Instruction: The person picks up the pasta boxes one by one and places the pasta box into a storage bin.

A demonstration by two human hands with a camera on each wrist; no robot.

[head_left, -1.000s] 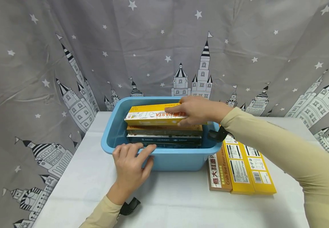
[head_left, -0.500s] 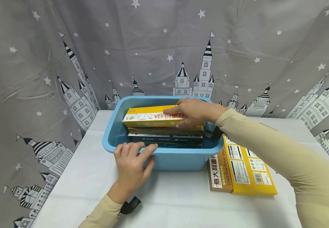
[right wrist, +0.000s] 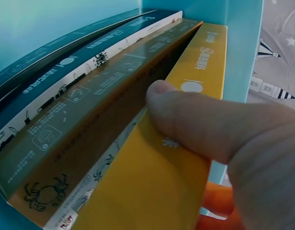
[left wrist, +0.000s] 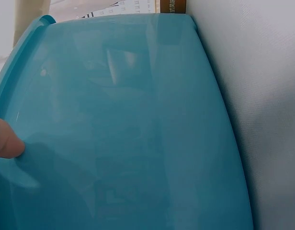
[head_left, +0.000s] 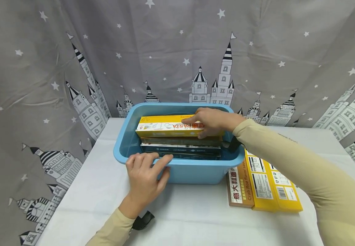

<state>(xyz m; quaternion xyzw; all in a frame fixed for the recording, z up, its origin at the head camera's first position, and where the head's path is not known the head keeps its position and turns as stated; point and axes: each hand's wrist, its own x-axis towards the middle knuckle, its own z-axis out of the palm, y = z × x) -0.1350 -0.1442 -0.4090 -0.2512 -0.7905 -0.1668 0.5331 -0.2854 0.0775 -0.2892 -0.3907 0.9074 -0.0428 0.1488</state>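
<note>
In the head view my right hand (head_left: 212,121) holds a yellow pasta box (head_left: 162,127) inside the blue plastic bin (head_left: 192,174). The right wrist view shows the thumb (right wrist: 178,115) on the box's narrow side and other fingers behind it. Beside it in the bin stand a brown box (right wrist: 85,115) with a crab drawing, a dark blue box (right wrist: 80,67) and another dark box (right wrist: 51,45). My left hand (head_left: 148,177) grips the bin's front rim, fingers over the edge. Its thumb (left wrist: 7,141) lies against the outer wall in the left wrist view.
Right of the bin, a brown pasta box (head_left: 240,186) and two yellow boxes (head_left: 261,186) lie side by side on the white tablecloth (head_left: 195,218). A grey curtain (head_left: 165,44) with castles and stars hangs behind the bin.
My right hand has lowered the yellow pasta box a little deeper into the bin, and the box now sits more level. The left hand stays on the rim; the head view has shifted slightly.
</note>
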